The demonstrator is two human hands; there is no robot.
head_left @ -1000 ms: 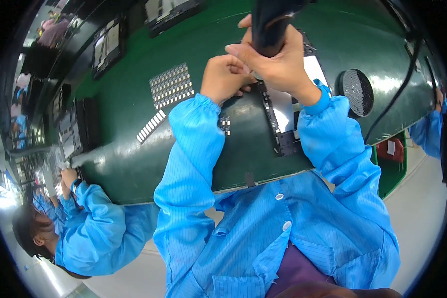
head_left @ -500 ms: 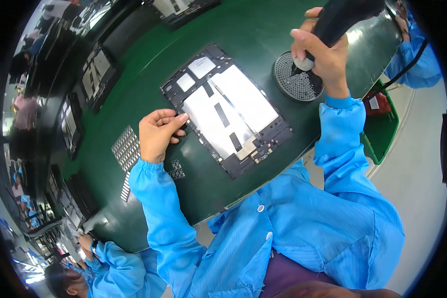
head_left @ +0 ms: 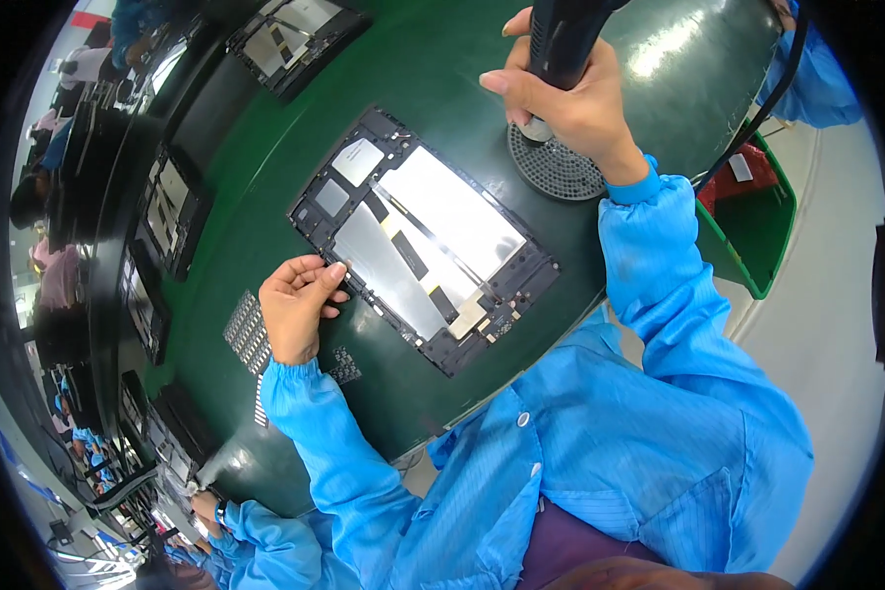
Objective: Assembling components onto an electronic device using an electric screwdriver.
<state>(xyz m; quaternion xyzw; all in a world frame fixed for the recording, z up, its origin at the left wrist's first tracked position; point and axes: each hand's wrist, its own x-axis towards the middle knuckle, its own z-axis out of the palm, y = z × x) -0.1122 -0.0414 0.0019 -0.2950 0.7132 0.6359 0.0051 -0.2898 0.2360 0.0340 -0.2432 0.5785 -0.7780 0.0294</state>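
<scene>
An opened tablet [head_left: 379, 280] with silver battery packs, a dark frame and small circuit parts lies on the green table. At its left edge is my left hand [head_left: 297, 307], thumb and curled fingers closed on the frame. My right hand [head_left: 585, 108] grips a black electric screwdriver [head_left: 562, 44] upright, to the right of the tablet's far end. Its pale nose shows below the fingers, but I cannot make out the bit. Just under that hand sits a round grey dish [head_left: 558, 175] with a perforated top, partly covered by it.
By my left wrist lie a sheet of small pieces [head_left: 247, 329] and a small dark patch of parts [head_left: 344, 366]. More opened tablets [head_left: 170, 211] line the left side. A green bin [head_left: 747, 246] stands right, near a black cable [head_left: 772, 98]. Co-workers' blue sleeves [head_left: 285, 546] appear at both sides.
The whole view has shifted. My right hand and the screwdriver have moved left relative to the dish, off its middle and toward the tablet. My left hand stays at the tablet's edge.
</scene>
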